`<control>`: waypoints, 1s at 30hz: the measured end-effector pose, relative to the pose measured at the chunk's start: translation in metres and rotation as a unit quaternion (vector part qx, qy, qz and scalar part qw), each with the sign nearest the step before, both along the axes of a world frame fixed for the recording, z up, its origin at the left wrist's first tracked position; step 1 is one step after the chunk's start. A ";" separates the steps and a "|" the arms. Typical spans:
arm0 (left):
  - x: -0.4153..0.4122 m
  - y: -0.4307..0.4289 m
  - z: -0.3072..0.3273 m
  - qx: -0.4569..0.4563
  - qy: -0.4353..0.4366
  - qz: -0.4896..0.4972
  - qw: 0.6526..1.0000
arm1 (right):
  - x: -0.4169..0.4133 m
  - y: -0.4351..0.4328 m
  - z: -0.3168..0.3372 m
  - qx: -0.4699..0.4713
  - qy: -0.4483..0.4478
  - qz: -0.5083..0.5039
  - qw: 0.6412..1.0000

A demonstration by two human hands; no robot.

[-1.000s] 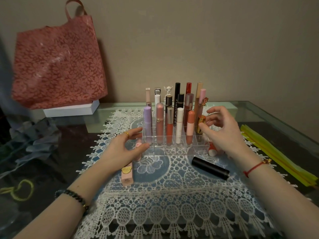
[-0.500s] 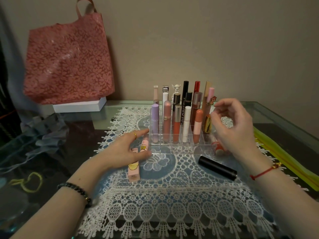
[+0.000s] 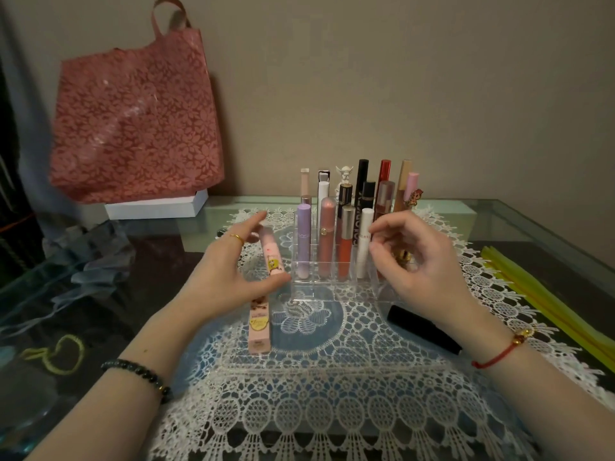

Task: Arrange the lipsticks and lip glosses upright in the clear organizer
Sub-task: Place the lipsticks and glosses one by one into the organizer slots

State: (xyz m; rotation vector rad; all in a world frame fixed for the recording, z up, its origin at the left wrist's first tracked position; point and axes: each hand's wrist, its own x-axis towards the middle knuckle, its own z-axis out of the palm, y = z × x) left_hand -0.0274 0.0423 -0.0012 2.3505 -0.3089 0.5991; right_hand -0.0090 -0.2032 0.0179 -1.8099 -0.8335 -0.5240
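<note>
Pinching pink cartoon-printed gloss tube (image 3: pixel 271 257) in left hand (image 3: pixel 229 277) beside clear acrylic organizer (image 3: pixel 332 287), tilted for slotting. Nothing in right hand (image 3: pixel 422 261), loosely curled.

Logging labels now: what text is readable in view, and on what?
"COLOR": white vertical letters on the black tube in the organizer; later letters unclear.
White tube: red lettering, too blurred.
Pink box on the lace: yellow label, too blurred.
Pink tube in the left hand: cartoon only, no readable words.
</note>
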 end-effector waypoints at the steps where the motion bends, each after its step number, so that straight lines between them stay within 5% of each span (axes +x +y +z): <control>1: -0.001 -0.001 0.002 -0.014 -0.036 -0.003 0.999 | -0.002 0.004 0.000 0.011 0.022 0.013 1.000; 10: -0.012 -0.027 0.008 -0.008 -0.152 -0.072 0.986 | -0.006 0.047 -0.001 -0.010 0.180 0.069 0.981; 19: -0.011 -0.031 0.006 -0.009 -0.164 -0.079 0.983 | -0.003 0.065 0.016 0.033 0.178 0.109 0.977; 30: -0.014 -0.038 0.006 -0.198 -0.095 -0.068 0.973 | 0.002 0.064 -0.002 0.079 0.133 -0.001 0.988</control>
